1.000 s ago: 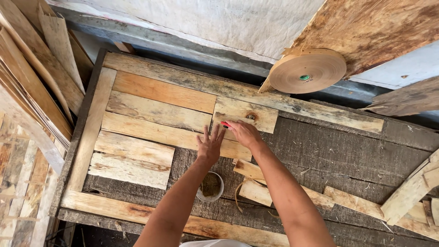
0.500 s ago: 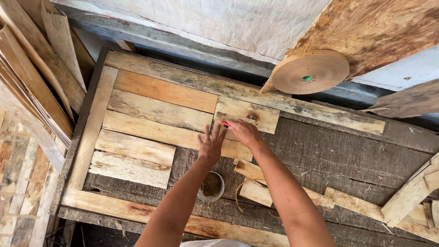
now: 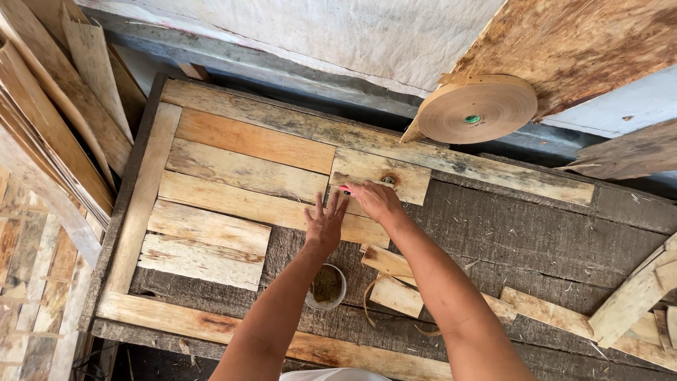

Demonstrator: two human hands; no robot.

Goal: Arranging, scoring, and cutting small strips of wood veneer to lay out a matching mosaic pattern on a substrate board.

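Observation:
My left hand [image 3: 326, 224] lies flat with fingers spread on a long pale wood strip [image 3: 233, 201] in the middle of a dark board [image 3: 536, 233]. My right hand [image 3: 375, 200] is closed around a small red-tipped tool [image 3: 343, 189], only its tip showing, and rests on a short knotted strip [image 3: 402, 176] at the strip's right end. Several veneer strips [image 3: 247, 141] lie side by side over the board's left half.
A roll of brown paper tape [image 3: 474, 109] hangs above the board's far edge. A small round cup [image 3: 326, 286] stands by my left forearm. Loose wood offcuts [image 3: 395, 293] lie near the front right. Stacked veneer sheets [image 3: 49, 134] lean at the left.
Both hands have stayed in about the same spot on the strips; only the view has shifted slightly.

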